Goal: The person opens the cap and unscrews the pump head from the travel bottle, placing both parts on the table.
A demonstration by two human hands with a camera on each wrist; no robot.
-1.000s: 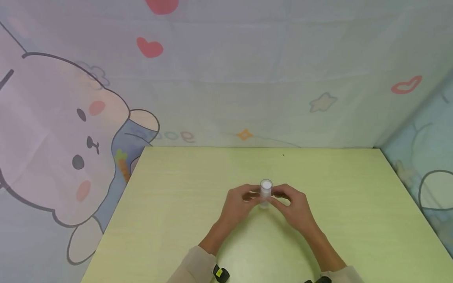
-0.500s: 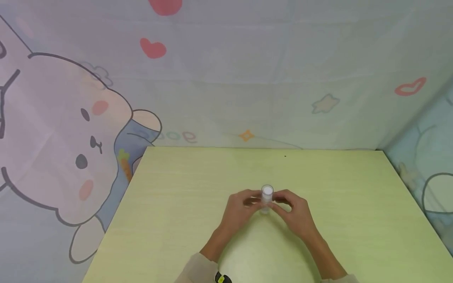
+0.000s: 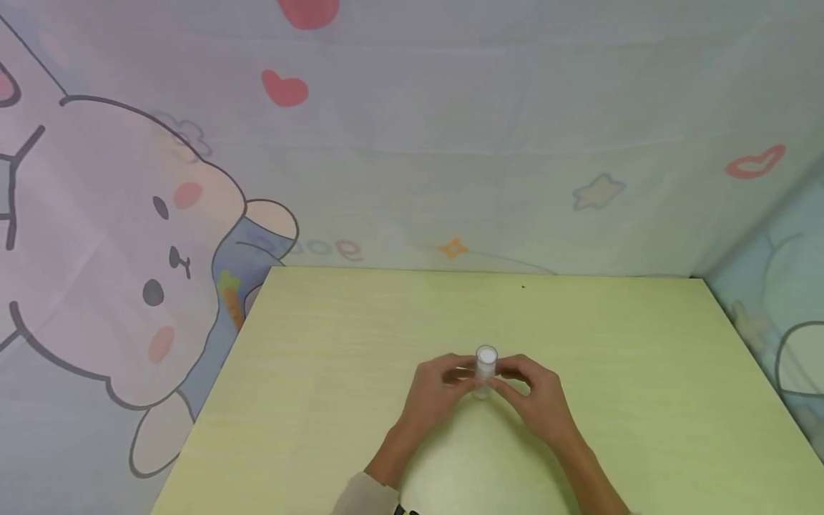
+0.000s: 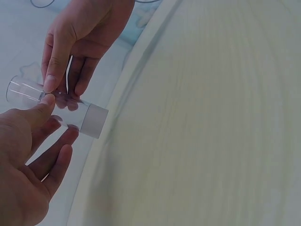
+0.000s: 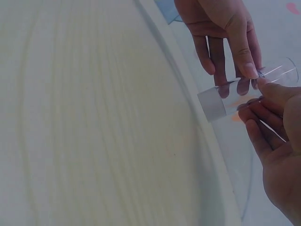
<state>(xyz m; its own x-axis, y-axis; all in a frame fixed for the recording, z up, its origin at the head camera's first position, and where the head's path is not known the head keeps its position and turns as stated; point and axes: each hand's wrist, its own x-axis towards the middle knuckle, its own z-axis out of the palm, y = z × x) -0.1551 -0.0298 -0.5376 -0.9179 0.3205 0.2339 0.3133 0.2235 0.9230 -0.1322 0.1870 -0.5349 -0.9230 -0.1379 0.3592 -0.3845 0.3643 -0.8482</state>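
A slim clear cylindrical bottle (image 3: 486, 368) is held upright between both hands over the middle of the table. In the left wrist view its lower end has a frosted whitish band (image 4: 94, 121), and the other end is a see-through cap-like section (image 4: 23, 90). My left hand (image 3: 434, 392) pinches the bottle from the left with thumb and fingertips. From the right, my right hand (image 3: 541, 393) grips it the same way, the two thumbs meeting on the near side. The right wrist view shows fingertips of both hands around the clear body (image 5: 237, 99).
The pale yellow-green table (image 3: 322, 343) spreads out around the hands. Behind it hangs a printed cloth (image 3: 412, 143) with hearts and a cartoon animal, and another cloth (image 3: 772, 257) covers the right side. A tiny dark speck (image 3: 523, 287) lies near the back edge.
Both hands and the bottle have come slightly nearer to the body, lower in the head view. The grip looks the same. The head view itself has shifted a little.
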